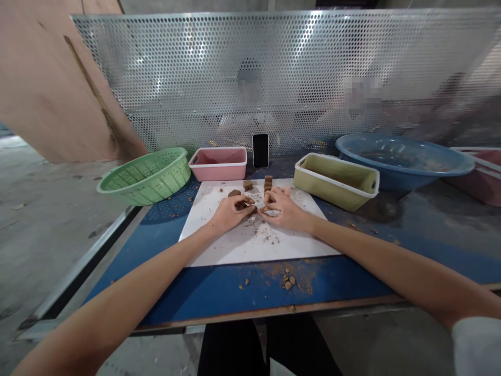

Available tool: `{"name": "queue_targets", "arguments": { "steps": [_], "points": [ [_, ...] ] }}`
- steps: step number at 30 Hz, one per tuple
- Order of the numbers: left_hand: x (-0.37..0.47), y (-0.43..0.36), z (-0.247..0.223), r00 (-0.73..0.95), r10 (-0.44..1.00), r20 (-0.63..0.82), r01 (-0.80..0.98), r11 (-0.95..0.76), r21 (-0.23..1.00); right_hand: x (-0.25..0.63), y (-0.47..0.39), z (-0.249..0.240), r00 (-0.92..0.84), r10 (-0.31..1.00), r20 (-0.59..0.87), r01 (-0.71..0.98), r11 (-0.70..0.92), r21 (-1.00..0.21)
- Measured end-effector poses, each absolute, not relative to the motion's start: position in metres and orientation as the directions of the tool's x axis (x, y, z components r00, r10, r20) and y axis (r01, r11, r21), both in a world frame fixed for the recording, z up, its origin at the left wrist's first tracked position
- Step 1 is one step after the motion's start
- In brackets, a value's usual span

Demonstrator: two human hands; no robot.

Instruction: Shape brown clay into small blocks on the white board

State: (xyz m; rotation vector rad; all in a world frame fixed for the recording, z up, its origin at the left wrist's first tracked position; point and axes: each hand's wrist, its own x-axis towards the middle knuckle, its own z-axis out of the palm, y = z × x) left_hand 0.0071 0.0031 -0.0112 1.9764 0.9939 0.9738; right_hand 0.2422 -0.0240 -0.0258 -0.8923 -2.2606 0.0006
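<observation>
Over a white board, my left hand and my right hand meet almost fingertip to fingertip. A small dark brown lump shows at the pinched fingertips of my left hand. The curled fingers and thumb of my right hand come close to that lump; what they grip is too small to make out. Beyond the hands lie a brown block and a taller stack of brown blocks, its lower part behind my right fingers. Another brown piece sits just behind my left hand. Brown crumbs litter the board.
A green basket, a pink bin, an upright phone, an olive bin and a blue basin ring the board. Brown fragments lie on the blue tabletop. Behind stands a perforated metal panel.
</observation>
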Motion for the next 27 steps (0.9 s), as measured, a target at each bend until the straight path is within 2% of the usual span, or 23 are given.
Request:
{"name": "queue_targets", "arguments": {
  "steps": [4, 9, 19, 24, 27],
  "points": [
    [0.011, 0.006, -0.014, 0.435, 0.867, 0.243, 0.329, -0.403, 0.854, 0.241, -0.023, -0.026, -0.537, 0.602, 0.590, 0.567, 0.776, -0.275],
    [0.010, 0.010, -0.019, 0.447, 0.853, 0.271, 0.291, -0.425, 0.857, 0.240, -0.025, -0.025, -0.571, 0.626, 0.531, 0.560, 0.770, -0.305],
    [0.010, 0.013, -0.022, 0.429, 0.858, 0.284, 0.319, -0.437, 0.841, 0.242, -0.024, -0.024, -0.527, 0.646, 0.552, 0.563, 0.752, -0.342],
    [0.011, 0.011, -0.020, 0.451, 0.839, 0.304, 0.330, -0.473, 0.817, 0.241, -0.026, -0.023, -0.572, 0.640, 0.513, 0.567, 0.761, -0.317],
    [0.010, 0.010, -0.019, 0.448, 0.845, 0.291, 0.347, -0.465, 0.815, 0.241, -0.026, -0.023, -0.504, 0.654, 0.564, 0.584, 0.739, -0.334]
  ]
}}
